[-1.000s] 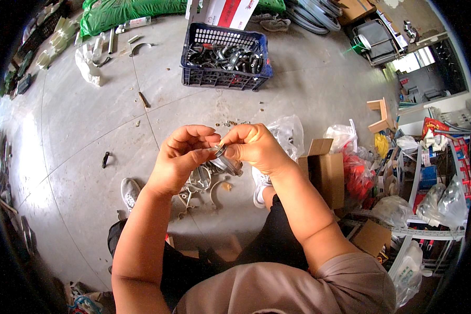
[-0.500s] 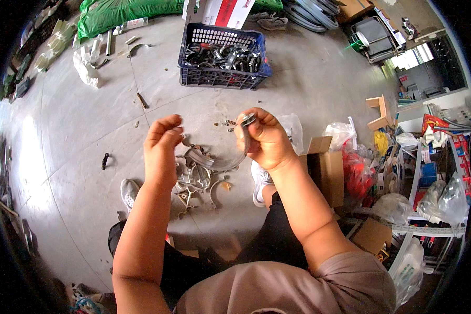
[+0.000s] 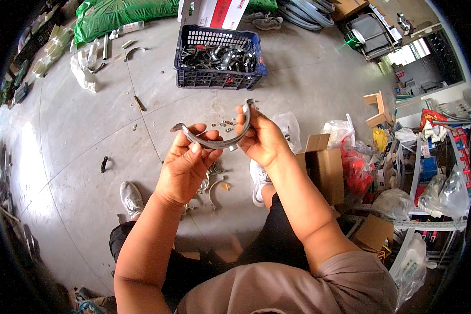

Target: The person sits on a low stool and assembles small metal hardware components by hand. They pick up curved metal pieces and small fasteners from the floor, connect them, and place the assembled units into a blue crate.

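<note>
A curved metal pipe clamp half (image 3: 226, 143) spans between my two hands, its hollow side facing away from me. My left hand (image 3: 187, 166) pinches it near its left end, thumb and fingers closed round the band. Its right end rises between the closed fingers of my right hand (image 3: 261, 133). A small stud or nut sticks out from the underside of the curve. Below, partly hidden by my left hand, more metal clamp parts (image 3: 214, 192) lie on the floor between my shoes. Several small nuts (image 3: 226, 124) are scattered just beyond the clamp half.
A dark blue plastic crate (image 3: 220, 78) full of metal clamps stands ahead. An open cardboard box (image 3: 324, 170) sits by my right knee, beside clear plastic bags (image 3: 340, 131) and a cluttered shelf (image 3: 434, 225). A green sack (image 3: 125, 18) lies at the far left.
My left hand has moved right and closed on the clamp half, which my right hand alone held before. The band has been lifted and turned so its curve lies across both hands.
</note>
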`<state>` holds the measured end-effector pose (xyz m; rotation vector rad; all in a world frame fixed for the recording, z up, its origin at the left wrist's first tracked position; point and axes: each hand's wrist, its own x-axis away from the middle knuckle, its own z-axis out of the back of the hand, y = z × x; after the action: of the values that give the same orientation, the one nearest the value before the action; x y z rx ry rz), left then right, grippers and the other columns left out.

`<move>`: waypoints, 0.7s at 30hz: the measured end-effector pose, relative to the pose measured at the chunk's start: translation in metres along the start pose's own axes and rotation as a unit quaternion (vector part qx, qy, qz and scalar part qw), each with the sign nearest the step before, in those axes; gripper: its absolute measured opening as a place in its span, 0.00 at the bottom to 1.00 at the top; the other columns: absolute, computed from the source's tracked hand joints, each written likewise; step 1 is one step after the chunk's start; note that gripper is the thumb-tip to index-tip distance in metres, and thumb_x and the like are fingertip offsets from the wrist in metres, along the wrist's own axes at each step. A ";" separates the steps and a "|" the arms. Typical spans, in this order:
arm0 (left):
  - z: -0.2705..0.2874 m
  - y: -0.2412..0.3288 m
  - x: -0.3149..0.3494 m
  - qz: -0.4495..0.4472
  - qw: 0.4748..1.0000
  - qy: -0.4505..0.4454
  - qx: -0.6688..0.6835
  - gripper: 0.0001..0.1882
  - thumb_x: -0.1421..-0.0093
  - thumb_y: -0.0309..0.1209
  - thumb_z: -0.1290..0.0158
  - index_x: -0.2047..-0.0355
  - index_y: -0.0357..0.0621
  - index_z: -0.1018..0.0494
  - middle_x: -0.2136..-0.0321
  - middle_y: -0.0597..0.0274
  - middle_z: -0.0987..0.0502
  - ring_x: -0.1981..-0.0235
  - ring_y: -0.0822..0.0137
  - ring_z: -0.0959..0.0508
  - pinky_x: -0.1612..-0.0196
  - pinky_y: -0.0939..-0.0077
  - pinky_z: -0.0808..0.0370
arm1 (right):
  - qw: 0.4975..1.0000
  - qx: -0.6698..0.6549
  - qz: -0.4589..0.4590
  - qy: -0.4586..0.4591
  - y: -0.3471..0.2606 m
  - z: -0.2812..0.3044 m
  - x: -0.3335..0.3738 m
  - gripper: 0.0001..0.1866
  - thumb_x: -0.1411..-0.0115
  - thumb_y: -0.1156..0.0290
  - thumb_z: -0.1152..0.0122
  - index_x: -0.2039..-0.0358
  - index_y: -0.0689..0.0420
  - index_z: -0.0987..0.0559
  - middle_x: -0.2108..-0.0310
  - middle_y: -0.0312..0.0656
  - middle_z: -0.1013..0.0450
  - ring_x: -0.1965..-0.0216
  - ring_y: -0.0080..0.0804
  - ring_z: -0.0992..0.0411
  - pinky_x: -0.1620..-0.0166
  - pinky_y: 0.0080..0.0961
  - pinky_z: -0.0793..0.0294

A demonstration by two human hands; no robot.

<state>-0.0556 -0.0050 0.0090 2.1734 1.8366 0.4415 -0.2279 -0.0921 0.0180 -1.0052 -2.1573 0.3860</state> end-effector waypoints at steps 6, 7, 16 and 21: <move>0.004 0.006 0.002 -0.049 0.997 0.044 -0.040 0.07 0.43 0.28 0.54 0.64 0.43 0.33 0.65 0.59 0.26 0.61 0.65 0.26 0.55 0.70 0.30 | 0.942 0.241 0.169 0.160 0.014 -0.008 0.002 0.12 0.44 0.69 0.48 0.60 0.57 0.31 0.66 0.37 0.34 0.68 0.26 0.34 0.63 0.23 0.33; 0.004 0.008 0.002 -0.056 0.995 0.057 -0.053 0.06 0.42 0.28 0.54 0.65 0.43 0.34 0.66 0.59 0.26 0.62 0.65 0.26 0.56 0.70 0.30 | 0.955 0.198 0.174 0.139 0.013 -0.010 0.003 0.12 0.45 0.72 0.50 0.60 0.59 0.32 0.66 0.38 0.34 0.68 0.27 0.34 0.63 0.24 0.32; 0.001 0.000 0.007 -0.044 0.968 0.112 -0.222 0.08 0.40 0.32 0.58 0.63 0.42 0.36 0.71 0.61 0.28 0.68 0.71 0.30 0.63 0.78 0.35 | 0.992 0.070 0.075 -0.069 0.015 -0.028 0.029 0.17 0.45 0.83 0.57 0.53 0.64 0.36 0.60 0.45 0.34 0.53 0.38 0.34 0.49 0.29 0.32; 0.001 -0.005 0.004 -0.045 0.967 0.115 -0.222 0.08 0.41 0.31 0.57 0.62 0.42 0.37 0.74 0.65 0.31 0.70 0.73 0.32 0.64 0.80 0.36 | 0.987 0.076 0.070 -0.125 0.012 -0.031 0.035 0.21 0.43 0.78 0.53 0.48 0.61 0.40 0.60 0.46 0.33 0.54 0.35 0.32 0.53 0.24 0.29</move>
<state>-0.0594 0.0000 0.0067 1.7900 1.7263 1.0117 -0.2148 -0.0580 0.0500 -1.0718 -2.2423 0.7678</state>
